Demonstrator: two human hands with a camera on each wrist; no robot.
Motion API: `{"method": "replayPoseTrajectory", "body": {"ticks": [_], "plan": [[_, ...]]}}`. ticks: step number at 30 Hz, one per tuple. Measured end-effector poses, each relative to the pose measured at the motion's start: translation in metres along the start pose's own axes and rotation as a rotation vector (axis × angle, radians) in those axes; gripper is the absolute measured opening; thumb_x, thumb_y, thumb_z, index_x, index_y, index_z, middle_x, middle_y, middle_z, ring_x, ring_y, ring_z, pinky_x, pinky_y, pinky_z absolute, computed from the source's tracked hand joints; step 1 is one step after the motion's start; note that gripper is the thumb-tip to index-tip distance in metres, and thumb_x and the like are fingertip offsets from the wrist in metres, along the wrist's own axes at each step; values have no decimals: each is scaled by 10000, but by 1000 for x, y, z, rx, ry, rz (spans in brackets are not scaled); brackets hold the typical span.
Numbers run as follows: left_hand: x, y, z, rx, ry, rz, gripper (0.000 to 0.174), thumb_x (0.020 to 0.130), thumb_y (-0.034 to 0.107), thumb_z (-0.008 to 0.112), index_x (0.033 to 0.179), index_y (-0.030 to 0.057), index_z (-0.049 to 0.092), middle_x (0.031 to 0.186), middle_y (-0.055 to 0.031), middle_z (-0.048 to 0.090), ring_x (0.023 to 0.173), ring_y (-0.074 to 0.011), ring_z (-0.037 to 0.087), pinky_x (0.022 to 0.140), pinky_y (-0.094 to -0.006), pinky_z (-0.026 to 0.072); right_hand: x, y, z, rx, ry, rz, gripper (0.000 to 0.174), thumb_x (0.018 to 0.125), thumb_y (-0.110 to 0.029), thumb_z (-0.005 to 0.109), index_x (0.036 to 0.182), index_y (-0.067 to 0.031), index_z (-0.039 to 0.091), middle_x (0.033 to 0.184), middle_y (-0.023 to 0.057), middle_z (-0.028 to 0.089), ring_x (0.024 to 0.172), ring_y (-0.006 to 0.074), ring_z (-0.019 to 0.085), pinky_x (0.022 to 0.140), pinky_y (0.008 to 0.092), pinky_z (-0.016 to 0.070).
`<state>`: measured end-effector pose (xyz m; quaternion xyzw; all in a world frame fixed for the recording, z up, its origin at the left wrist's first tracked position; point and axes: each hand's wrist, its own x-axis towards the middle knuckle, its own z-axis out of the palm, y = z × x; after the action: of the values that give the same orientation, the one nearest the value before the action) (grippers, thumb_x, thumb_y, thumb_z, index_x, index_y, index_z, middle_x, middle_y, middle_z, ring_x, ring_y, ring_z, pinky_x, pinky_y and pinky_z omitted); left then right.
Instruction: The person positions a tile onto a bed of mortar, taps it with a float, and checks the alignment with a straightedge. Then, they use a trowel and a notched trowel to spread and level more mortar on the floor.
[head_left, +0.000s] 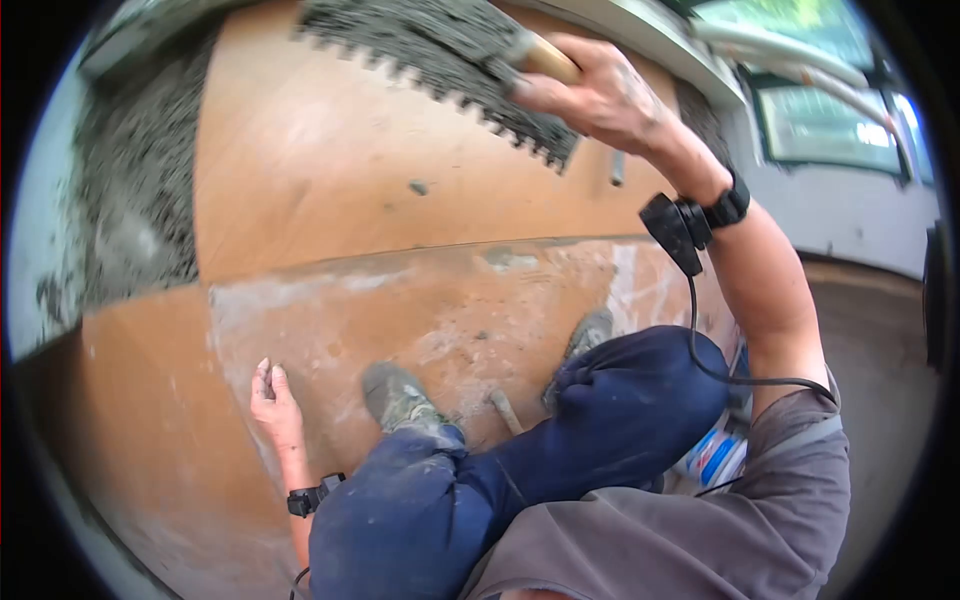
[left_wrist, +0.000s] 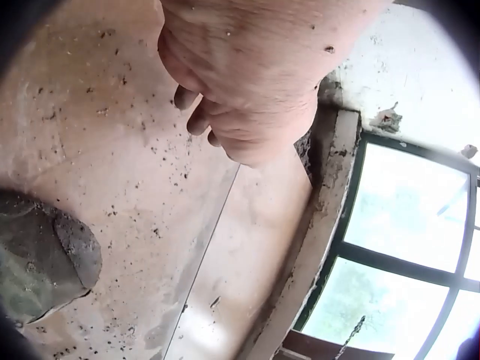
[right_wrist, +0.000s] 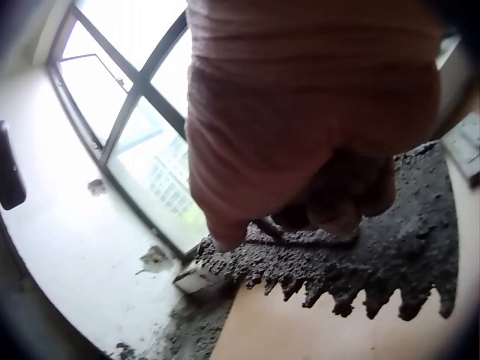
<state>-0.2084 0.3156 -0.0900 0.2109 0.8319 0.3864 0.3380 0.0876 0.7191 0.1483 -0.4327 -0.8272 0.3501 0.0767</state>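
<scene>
Notched trowel [head_left: 440,70], its blade coated with grey mortar, runs leftward from the fingers of the right hand [head_left: 610,95], its toothed edge on the side nearer the body. The pale ledge [head_left: 690,50] lies close beyond those fingers, leaving less room there than on the body side, where the far tan slab [head_left: 330,180] stretches from beneath the teeth back to a seam. The blade looks raised over the slab, though how high cannot be told.

The right fingers are curled round the trowel's wooden handle [head_left: 550,62], so the blade begins right at the fingertips. The left hand [head_left: 275,405] grips nothing; its fingers hang loosely bent above the near slab [head_left: 300,320], well apart from the trowel.

Right of the left fingers come a dusty shoe [head_left: 400,395], a short stick-like handle [head_left: 500,408] and the other shoe [head_left: 590,335]. A small grey lump [head_left: 418,187] lies on the far slab, left of and nearer the body than the right fingers. Farther out, leftward past that slab's edge, is rough mortar [head_left: 140,180]; beyond the right fingers, past the ledge, stands a green-framed window [head_left: 830,125].
</scene>
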Motion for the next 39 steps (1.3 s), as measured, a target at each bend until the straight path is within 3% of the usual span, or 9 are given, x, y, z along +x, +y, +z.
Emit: {"method": "replayPoseTrajectory", "body": {"ticks": [4,8,10,12,15,22,28,33,39], "plan": [[33,65,61,60,-222,110,353,932,133,584,1228,-54,543,1082,-111,633,980,-151,602,886,-276,478,-172,109,-62,27,213,562,389,833,-376,667,975,-14,646,722,57,601,663,122,527,606,300,445],[38,142,118,298,-410,299,353,914,122,598,1220,-49,550,1040,-109,644,939,-142,606,841,-270,483,-365,209,-38,181,433,880,343,845,-316,667,963,5,641,791,88,650,722,137,585,658,308,480],[44,160,150,294,-473,370,355,904,119,600,1211,-54,554,1028,-113,646,931,-142,607,827,-271,483,-414,211,-28,128,200,1039,403,824,-388,686,950,-6,660,816,98,661,744,146,600,670,310,484],[46,182,174,441,-567,410,360,902,123,599,1209,-60,555,1022,-118,648,931,-158,611,828,-281,485,-455,246,1,241,42,921,474,785,-484,700,907,-27,676,812,109,662,773,190,613,692,326,487],[38,221,202,600,-623,472,366,897,126,602,1207,-64,558,1024,-140,653,930,-180,621,828,-298,491,-445,275,20,314,-130,836,599,772,-607,636,870,-16,662,797,153,649,770,240,609,699,368,472],[22,275,211,724,-565,474,377,894,134,609,1192,-89,553,1024,-184,657,942,-214,631,837,-324,495,-431,349,64,640,-46,704,577,778,-578,658,868,-8,659,793,161,646,772,246,607,699,374,471],[4,299,243,995,-636,422,385,882,144,620,1190,-79,557,991,-183,663,910,-211,631,804,-320,502,-467,387,51,729,124,885,582,774,-575,676,803,5,642,677,121,596,691,213,579,651,358,465],[-5,304,281,949,-737,477,369,883,145,618,1175,-73,562,965,-155,667,871,-193,637,766,-313,509,-496,407,21,877,242,1042,487,800,-548,672,791,-63,631,604,-3,511,518,90,500,440,256,398],[14,274,278,909,-758,431,376,868,148,622,1189,-42,574,970,-158,664,875,-199,638,778,-311,512,-525,447,-15,840,388,1125,428,805,-527,679,775,-104,620,603,-36,467,489,67,443,422,237,362]]}}
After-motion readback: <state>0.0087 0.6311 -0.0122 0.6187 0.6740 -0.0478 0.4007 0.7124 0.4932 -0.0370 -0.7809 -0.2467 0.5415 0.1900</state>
